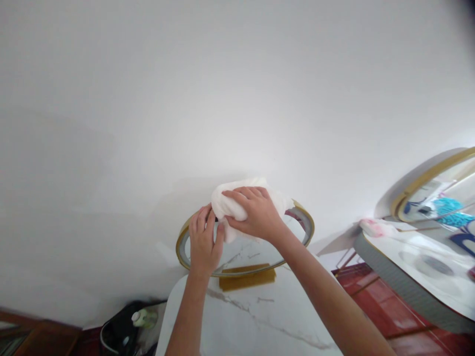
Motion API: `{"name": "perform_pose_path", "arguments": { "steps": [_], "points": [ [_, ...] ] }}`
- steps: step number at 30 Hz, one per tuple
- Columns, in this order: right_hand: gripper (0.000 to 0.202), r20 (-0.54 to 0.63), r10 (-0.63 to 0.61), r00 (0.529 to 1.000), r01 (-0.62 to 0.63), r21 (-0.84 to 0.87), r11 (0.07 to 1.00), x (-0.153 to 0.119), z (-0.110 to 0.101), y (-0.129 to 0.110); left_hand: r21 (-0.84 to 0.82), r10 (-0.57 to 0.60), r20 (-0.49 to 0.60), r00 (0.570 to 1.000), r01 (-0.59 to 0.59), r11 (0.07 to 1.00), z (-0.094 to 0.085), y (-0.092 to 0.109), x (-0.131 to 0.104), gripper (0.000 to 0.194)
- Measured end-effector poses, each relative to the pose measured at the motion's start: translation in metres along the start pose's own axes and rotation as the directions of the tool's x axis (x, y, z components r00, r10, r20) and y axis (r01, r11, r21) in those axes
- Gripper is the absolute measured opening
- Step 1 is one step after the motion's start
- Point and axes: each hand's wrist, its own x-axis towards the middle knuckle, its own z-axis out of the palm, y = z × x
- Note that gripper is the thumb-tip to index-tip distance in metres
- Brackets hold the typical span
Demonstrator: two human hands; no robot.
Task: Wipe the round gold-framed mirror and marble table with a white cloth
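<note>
At the far rim of the likely fragile oval mirror (252, 254), best held by its gold frame (309, 225), the right hand (256, 210) clamps soft white cloth (220, 202), the left hand (204, 243) of unclear grip.

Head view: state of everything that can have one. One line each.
White cloth: bunched, at the mirror's top edge
Right hand: closed over the cloth
Left hand: on the left rim, grip unclear
Mirror: standing on a gold base, glass partly covered
Bottle: capped, tilted
Black container: open-topped
</note>
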Motion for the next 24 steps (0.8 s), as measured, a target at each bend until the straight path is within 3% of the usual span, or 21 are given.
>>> {"name": "perform_pose_path", "arguments": {
  "steps": [6, 10, 13, 15, 18, 24],
  "points": [
    [0.051, -0.105, 0.096, 0.99, -0.088, 0.079, 0.993, -0.024, -0.009, 0.034, -0.008, -0.021, 0.032, 0.999, 0.022, 1.0, -0.005, 0.008, 0.007, 0.047],
    [0.048, -0.194, 0.253, 0.948, -0.203, 0.246, 0.948, -0.049, -0.011, 0.07, -0.028, -0.046, 0.026, 0.999, 0.047, 0.999, -0.007, 0.008, 0.009, 0.047],
    [0.045, -0.233, 0.331, 0.914, -0.251, 0.314, 0.916, -0.063, -0.009, 0.084, -0.044, -0.042, 0.039, 0.998, 0.044, 0.998, -0.009, 0.008, 0.009, 0.047],
    [0.043, -0.258, 0.34, 0.904, -0.266, 0.281, 0.922, -0.065, -0.007, 0.081, -0.05, -0.044, 0.041, 0.998, 0.046, 0.998, -0.009, 0.009, 0.008, 0.047],
    [0.043, -0.262, 0.269, 0.927, -0.226, 0.182, 0.957, -0.054, -0.005, 0.061, -0.056, -0.063, 0.032, 0.998, 0.065, 0.996, -0.011, 0.01, 0.007, 0.048],
    [0.045, -0.124, 0.046, 0.991, -0.045, 0.01, 0.999, -0.013, 0.002, 0.009, -0.093, -0.073, 0.04, 0.997, 0.076, 0.993, -0.007, 0.001, 0.002, 0.046]
  ]
}}
